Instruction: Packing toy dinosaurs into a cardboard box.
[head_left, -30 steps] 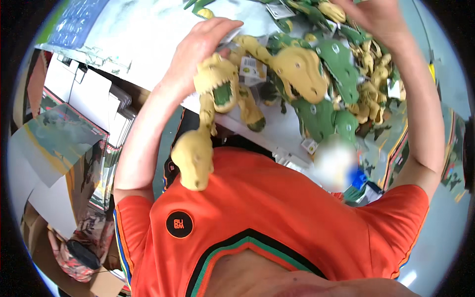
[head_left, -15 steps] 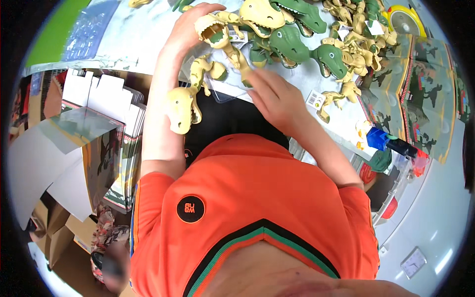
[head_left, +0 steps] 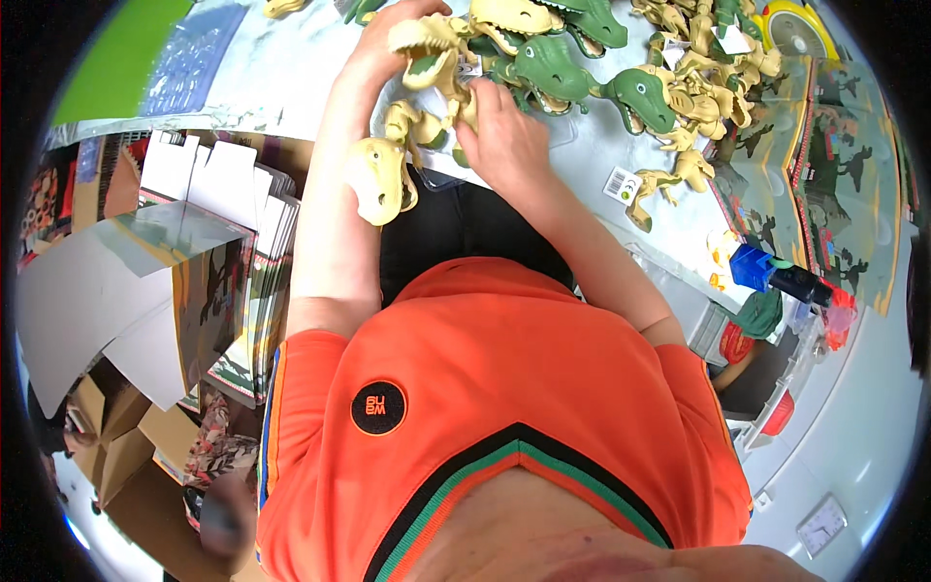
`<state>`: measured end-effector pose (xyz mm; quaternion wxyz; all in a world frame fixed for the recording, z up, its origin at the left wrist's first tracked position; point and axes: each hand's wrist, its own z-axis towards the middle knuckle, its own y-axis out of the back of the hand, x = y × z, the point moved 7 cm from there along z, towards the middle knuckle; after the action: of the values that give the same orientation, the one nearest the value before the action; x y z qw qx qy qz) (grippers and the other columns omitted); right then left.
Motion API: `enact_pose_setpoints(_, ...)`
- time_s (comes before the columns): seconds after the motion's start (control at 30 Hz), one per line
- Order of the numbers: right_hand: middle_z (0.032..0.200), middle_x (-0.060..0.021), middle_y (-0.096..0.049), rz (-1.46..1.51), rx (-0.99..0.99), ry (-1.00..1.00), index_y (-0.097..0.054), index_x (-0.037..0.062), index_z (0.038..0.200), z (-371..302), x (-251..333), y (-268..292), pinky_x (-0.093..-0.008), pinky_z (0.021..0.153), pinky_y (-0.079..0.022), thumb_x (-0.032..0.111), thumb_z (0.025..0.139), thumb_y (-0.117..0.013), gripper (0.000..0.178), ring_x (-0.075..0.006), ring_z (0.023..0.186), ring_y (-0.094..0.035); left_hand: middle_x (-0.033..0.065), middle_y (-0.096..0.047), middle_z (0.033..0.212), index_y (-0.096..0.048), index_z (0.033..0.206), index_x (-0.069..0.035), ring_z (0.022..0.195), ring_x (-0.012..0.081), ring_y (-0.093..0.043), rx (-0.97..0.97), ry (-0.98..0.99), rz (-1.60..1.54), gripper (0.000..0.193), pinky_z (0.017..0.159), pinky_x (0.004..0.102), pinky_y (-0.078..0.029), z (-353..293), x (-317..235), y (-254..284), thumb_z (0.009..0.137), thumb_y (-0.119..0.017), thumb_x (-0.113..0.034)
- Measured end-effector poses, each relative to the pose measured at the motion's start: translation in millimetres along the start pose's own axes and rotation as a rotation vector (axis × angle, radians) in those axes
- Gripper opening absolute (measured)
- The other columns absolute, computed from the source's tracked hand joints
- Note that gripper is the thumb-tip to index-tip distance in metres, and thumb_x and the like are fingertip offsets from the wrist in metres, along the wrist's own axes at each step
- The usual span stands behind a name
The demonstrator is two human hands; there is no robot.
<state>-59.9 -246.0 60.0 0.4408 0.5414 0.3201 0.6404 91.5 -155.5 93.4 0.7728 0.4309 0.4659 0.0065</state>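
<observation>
A pale yellow toy dinosaur (head_left: 423, 53) with a gaping mouth is at the table's near side. My left hand (head_left: 393, 34) curls round its far left side; the head hides most of those fingers. My right hand (head_left: 509, 141) closes on the lower part of the same toy, thumb and fingers bent round it. Another yellow toy dinosaur (head_left: 379, 180) hangs over the table's near edge, its head in front of my left forearm. Green toy dinosaurs (head_left: 555, 70) lie just beyond my right hand, with one more green dinosaur head (head_left: 641, 100) to the right.
A pile of small yellow dinosaurs (head_left: 703, 97) lies at the far right beside printed card sheets (head_left: 834, 184). A tagged yellow dinosaur (head_left: 669, 186) sits near the right edge. Folded cartons (head_left: 233, 204) stand at left, with open cardboard boxes (head_left: 145, 504) below. A blue-and-black tool (head_left: 776, 276) is at right.
My right hand has moved up and left, and its fingers have closed on the gaping dinosaur. The hanging dinosaur's head has shifted up and right. My left hand stays beside the gaping one.
</observation>
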Motion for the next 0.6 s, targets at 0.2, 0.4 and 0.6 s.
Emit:
enact_pose_setpoints(0.2, 0.097, -0.0104, -0.068, 0.079, -0.168, 0.063, -0.050, 0.0092, 0.125, 3, 16, 5, -0.0426, 0.063, -0.055, 0.025, 0.085, -0.072, 0.048, -0.0321, 0.081, -0.070, 0.0210, -0.069, 0.107, -0.070, 0.105, -0.006, 0.103, 0.0388, -0.064, -0.301, 0.254, 0.137, 0.029, 0.089, 0.0449, -0.051, -7, -6, 15, 0.082, -0.071, -0.022)
enact_pose_setpoints(0.4, 0.085, -0.0101, -0.069, -0.040, -0.141, 0.064, -0.051, 0.0098, 0.114, 16, 17, -3, -0.0420, 0.061, -0.056, 0.026, 0.078, -0.076, 0.047, -0.0318, 0.073, -0.071, 0.0204, -0.071, 0.103, -0.072, 0.105, -0.006, 0.100, 0.0387, -0.067, -0.255, 0.238, 0.171, 0.029, 0.087, 0.0443, -0.052, 7, -6, 1, 0.081, -0.069, -0.022)
enact_pose_setpoints(0.6, 0.090, -0.0065, -0.070, 0.445, -0.544, 0.256, -0.070, 0.0066, 0.103, 7, 26, 22, -0.0378, 0.079, -0.052, 0.016, 0.082, -0.078, 0.024, -0.0261, 0.085, -0.066, 0.0196, -0.071, 0.104, -0.072, 0.106, -0.007, 0.100, 0.0377, -0.067, -0.294, -0.057, -0.349, 0.029, 0.087, 0.0443, -0.052, -9, 27, 14, 0.079, -0.065, -0.017)
